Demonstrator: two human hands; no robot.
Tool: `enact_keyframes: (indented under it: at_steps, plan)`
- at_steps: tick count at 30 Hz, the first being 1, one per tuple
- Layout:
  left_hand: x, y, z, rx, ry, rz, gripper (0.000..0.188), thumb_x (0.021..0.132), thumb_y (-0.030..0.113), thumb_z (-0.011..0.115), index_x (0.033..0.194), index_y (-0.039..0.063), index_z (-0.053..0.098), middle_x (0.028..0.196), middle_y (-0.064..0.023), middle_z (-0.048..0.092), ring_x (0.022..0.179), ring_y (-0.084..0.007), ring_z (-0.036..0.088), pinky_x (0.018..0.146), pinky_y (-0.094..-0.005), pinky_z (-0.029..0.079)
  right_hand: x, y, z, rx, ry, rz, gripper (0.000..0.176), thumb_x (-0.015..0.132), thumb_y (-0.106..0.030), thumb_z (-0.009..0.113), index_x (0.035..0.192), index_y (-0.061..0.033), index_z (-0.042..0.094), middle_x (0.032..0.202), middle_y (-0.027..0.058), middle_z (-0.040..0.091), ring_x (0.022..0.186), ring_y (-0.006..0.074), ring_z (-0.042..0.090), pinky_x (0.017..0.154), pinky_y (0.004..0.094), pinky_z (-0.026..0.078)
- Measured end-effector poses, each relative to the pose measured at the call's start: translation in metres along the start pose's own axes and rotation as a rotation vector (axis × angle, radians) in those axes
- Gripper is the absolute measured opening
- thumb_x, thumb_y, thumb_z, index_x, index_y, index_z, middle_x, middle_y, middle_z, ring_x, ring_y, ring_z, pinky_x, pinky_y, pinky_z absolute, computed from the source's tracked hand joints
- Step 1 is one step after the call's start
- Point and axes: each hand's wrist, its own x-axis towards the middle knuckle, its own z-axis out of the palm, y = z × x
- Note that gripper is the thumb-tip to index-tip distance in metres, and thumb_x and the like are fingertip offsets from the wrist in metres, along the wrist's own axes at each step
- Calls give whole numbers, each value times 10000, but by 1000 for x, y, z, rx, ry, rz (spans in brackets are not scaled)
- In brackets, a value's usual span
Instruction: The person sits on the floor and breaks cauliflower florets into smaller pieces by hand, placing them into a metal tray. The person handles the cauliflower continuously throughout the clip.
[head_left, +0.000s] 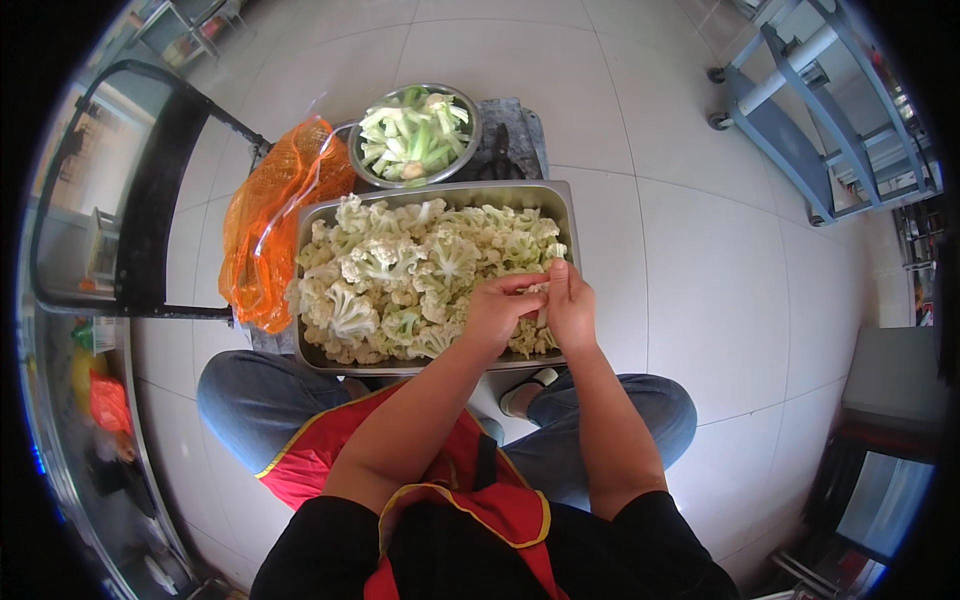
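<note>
A deep steel pan (433, 193) before me holds a heap of cauliflower florets (450, 255). Over its right part my left hand (501, 307) and my right hand (571, 306) meet, fingers close together around a small cauliflower piece (541, 289). The piece is mostly hidden by my fingers, and a bit of it shows between the hands. Behind the pan stands a round metal bowl (475, 142) filled with cut pale green stalks (412, 135). Scissors (501, 154) with dark handles lie to the right of the bowl.
An orange mesh bag (274, 225) lies left of the pan. The pan and bowl rest on a platform cart with a black handle frame (154, 187) at the left. A grey wheeled trolley (795, 142) stands at the upper right. Shelving (142, 420) runs along the left.
</note>
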Motion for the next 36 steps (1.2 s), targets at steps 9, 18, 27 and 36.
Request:
enact_keyframes:
  at_steps: [9,18,27,36]
  plan:
    - [6,1,-2,351,-48,208,342,850,67,683,1182,-10,656,990,-65,684,835,-142,651,761,-269,529,1,-8,-6,-193,-47,-139,386,1048,-369,428,979,-39,616,717,191,635,659,358,630,617,435,489]
    - [3,6,0,146,-74,146,321,876,41,659,1188,-30,638,1026,-82,667,871,-153,660,740,-286,555,1,-14,-2,-71,21,-154,295,1043,-313,470,1016,-66,629,777,137,663,683,281,638,632,389,507]
    - [6,-14,1,-289,4,-9,335,885,26,659,1220,25,650,1003,-30,644,848,-134,640,744,-280,558,2,-17,-1,124,149,-57,297,1056,-290,479,979,-51,637,681,-22,531,609,78,457,559,255,403]
    - [3,-24,-22,122,262,161,288,842,63,727,1127,52,685,973,-16,638,833,-121,623,751,-273,533,16,6,-7,-313,-5,-114,455,1035,-462,419,1036,-65,639,791,165,654,766,409,623,729,456,498]
